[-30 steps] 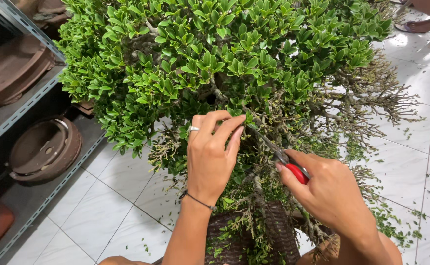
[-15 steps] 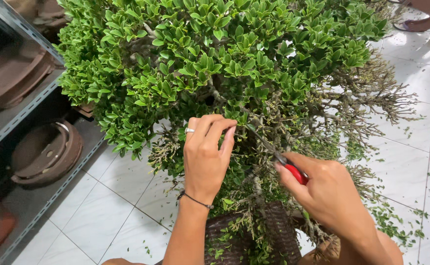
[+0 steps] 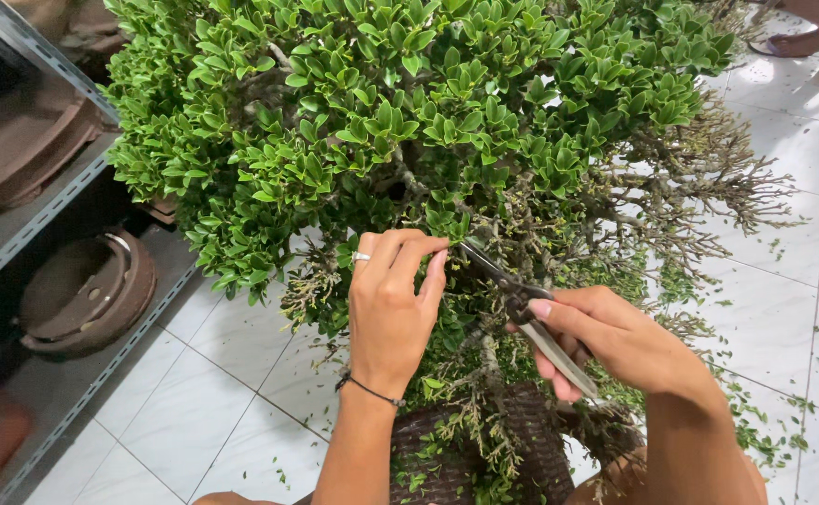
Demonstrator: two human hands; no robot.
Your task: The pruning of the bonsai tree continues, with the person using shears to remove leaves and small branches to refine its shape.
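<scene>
Bush with small green leaves is sitting in a dark woven pot on the white tile floor. Left hand is pinching a little twig near the bottom of the leaves. Right hand is wrapping its fingers around the scissors, blades pointing at that twig. It looks like snipping time; the blades need to be closing right beside the pinching fingertips, carefully.

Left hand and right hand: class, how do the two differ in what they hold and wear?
The left hand pinches a leafy twig of the bush; the right hand grips scissors. The left wears a ring and a wrist cord; the right shows neither. Both are bare and work at the same spot.
</scene>
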